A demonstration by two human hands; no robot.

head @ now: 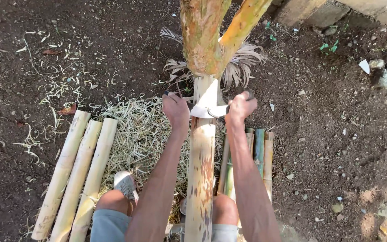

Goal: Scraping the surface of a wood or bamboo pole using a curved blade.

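Bamboo: a long pale yellow bamboo pole with brown spots (201, 179) runs up between the person's knees and leans its top end in the fork of an orange-brown tree trunk (204, 40).
Blade: a curved shiny metal blade with a handle at each end (208, 111) lies across the pole, touching it, just below the part that is already scraped pale.
Left hand: the left hand (175, 109) is closed tight around the dark handle on the left end of the blade.
Right hand: the right hand (240, 107) is closed tight around the handle on the right end.
Left side: three pale clean bamboo poles (75, 175) lie side by side on the dark soil (337, 148).
Right side: a bunch of green and yellow bamboo poles (258, 154) lies just beside the right arm.
Ground: a heap of thin pale curly shavings (137, 134) lies under the arms, and a grey shoe (125, 184) rests on it.
Danger: I think the blade could slip off the round pole and jump toward the bare knees, if a hand pulls too hard or crooked.
Danger too: I think the pole could roll out of the fork, since it only leans there.
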